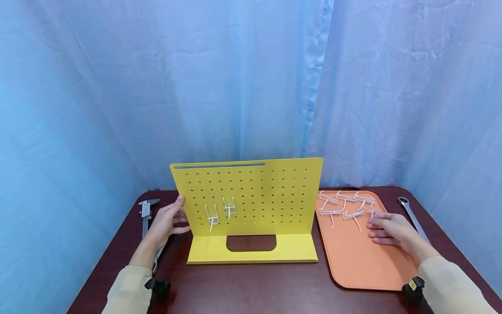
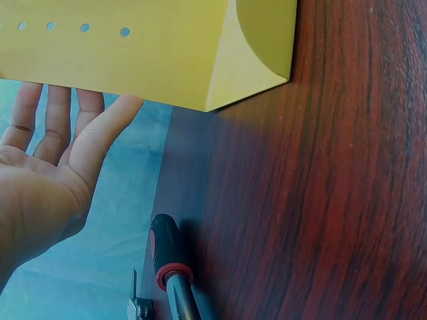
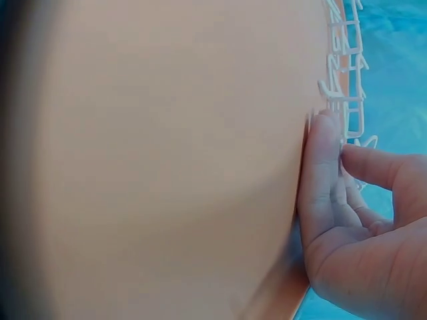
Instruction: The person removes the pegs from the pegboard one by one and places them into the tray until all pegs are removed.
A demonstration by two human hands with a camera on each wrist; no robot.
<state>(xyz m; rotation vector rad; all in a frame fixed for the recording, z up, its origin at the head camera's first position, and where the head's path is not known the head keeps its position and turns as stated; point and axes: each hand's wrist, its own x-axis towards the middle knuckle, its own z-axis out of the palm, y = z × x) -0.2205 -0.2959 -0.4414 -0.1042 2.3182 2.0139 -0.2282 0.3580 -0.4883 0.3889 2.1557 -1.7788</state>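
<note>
A pale blue curtain (image 1: 243, 87) is hung behind the dark wood-grained table (image 1: 235, 283), on which a yellow pegboard (image 1: 255, 196) is stood upright on its own flat foot. To its right, an orange tray (image 1: 353, 266) is laid. The pegboard's left edge is gripped by the left hand (image 1: 162, 224), with several fingers tucked behind the panel and one digit set against its front. Over the tray's right side, a wire hook (image 1: 372, 213) appears to be pinched between thumb and fingertips by the right hand (image 1: 392, 229). A ring-ended wrench (image 1: 412, 216) is set by the tray's right edge, partly hidden by that arm; a digital caliper (image 1: 146, 211) and a black-and-red-handled tool (image 2: 170, 247) are placed left of the pegboard. Two mounted hooks (image 1: 213, 220) are seated in the panel's lower left, while the loose hooks (image 1: 354, 214) are gathered, crowded together, at the tray's far end. The pinched one is best lifted straight up, so that its neighbours are not snagged; the pegboard is best steadied with light pressure only, lest it be tilted or slid.
</note>
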